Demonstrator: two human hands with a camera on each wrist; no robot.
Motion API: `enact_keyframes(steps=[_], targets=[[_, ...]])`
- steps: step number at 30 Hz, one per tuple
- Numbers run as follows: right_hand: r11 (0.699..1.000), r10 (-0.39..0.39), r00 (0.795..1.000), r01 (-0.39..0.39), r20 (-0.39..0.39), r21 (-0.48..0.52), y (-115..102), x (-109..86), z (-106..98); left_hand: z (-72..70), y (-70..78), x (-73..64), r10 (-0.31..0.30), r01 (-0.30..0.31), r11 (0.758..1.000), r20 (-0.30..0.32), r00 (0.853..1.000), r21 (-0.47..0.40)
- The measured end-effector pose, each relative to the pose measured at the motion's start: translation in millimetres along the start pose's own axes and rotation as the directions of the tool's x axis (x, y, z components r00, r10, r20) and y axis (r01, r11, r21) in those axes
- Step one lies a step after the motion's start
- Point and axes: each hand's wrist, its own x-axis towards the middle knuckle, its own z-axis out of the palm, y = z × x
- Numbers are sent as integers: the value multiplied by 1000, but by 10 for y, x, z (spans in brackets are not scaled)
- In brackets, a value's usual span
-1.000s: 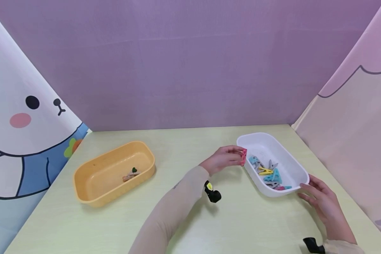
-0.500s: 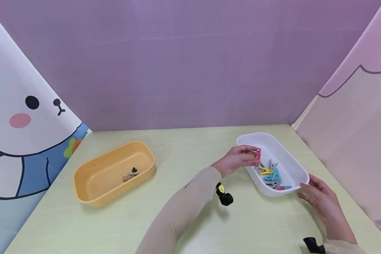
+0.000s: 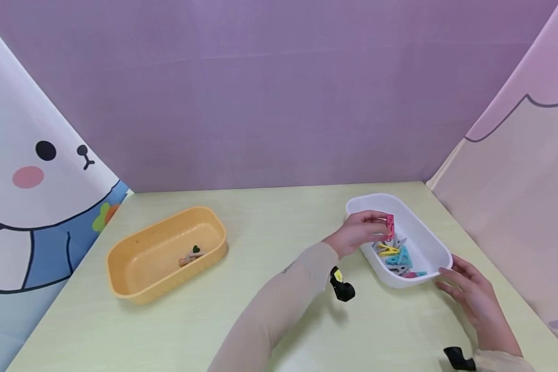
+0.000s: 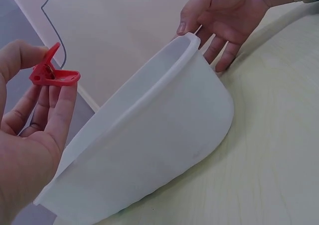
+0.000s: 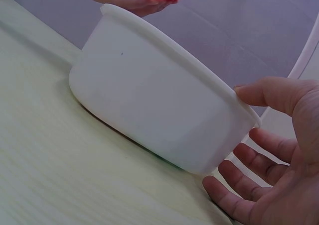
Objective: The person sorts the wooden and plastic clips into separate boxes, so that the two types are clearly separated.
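My left hand (image 3: 360, 231) pinches a red-pink clothespin (image 3: 390, 227) between thumb and fingers, over the left part of a white plastic basin (image 3: 425, 240). In the left wrist view the clothespin (image 4: 54, 75) is held above the rim, its two arms spread in a V. Several clothespins (image 3: 402, 258) in blue, grey, yellow and pink lie in the basin. My right hand (image 3: 476, 294) holds the basin's near right corner. In the right wrist view its thumb (image 5: 271, 93) lies on the rim, and the other fingers are curled by the outer wall. The basin's inside is hidden in both wrist views.
A yellow-orange basin (image 3: 141, 292) stands on the left of the pale table (image 3: 279, 217), with a few small wooden clothespins (image 3: 191, 257) inside, one bearing a dark green piece. A purple cloth wall (image 3: 279, 103) rises behind, and printed panels flank the table.
My left hand has moved right with the red-pink clothespin, from the white basin's left rim to over its inside. The right hand has kept its hold on the corner.
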Motion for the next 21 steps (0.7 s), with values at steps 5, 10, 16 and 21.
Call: enact_keyframes(steps=[5,10,16,21], targets=[[1000,-7,1000,7,2,5,-19,10,10,57,-12,34,15,-15,1000,-19,1000,-20],[1000,-12,1000,12,6,10,-38,25,13,123,-21,69,25,-26,1000,-55,998,-17],[1000,-6,1000,6,6,11,-66,32,20,170,-30,113,46,-43,999,-141,989,21],[1000,-2,1000,2,7,12,-84,40,24,194,-33,143,71,-61,997,-205,976,51]])
